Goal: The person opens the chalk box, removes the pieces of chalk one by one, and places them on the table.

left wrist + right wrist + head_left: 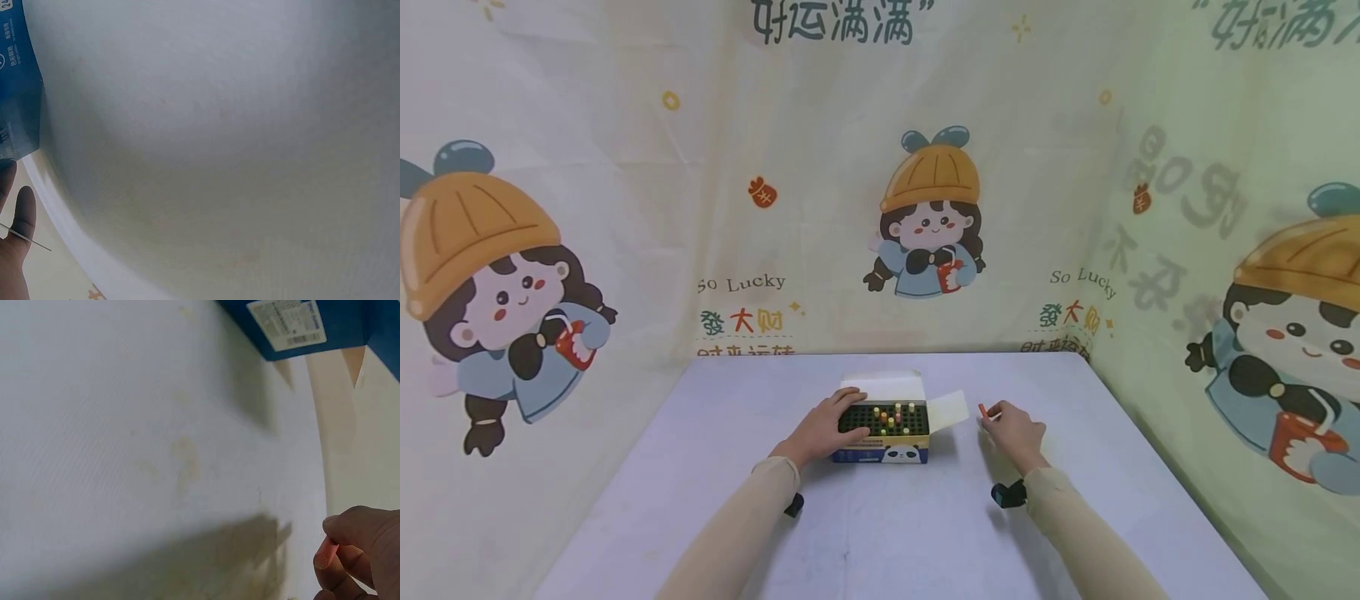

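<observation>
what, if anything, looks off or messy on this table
Nothing looks spilled or broken: the box sits level with its flaps open, and the right hand pinches an orange stick. The one oddity is faint yellowish marks on the tabletop, possibly stains, since the surrounding surface is pale.

Before me on the table (880, 533) stands the box (865, 455), my left hand (826, 425) on its left end. In its rack (919, 421) stand several sticks (898, 414); the lid (883, 385) rises behind them, the flap (949, 408) juts rightward. Right of that flap (well inside the table's edge) my right hand (1017, 433) pinches another stick (982, 411). Cloth (835, 250) hangs behind.
</observation>
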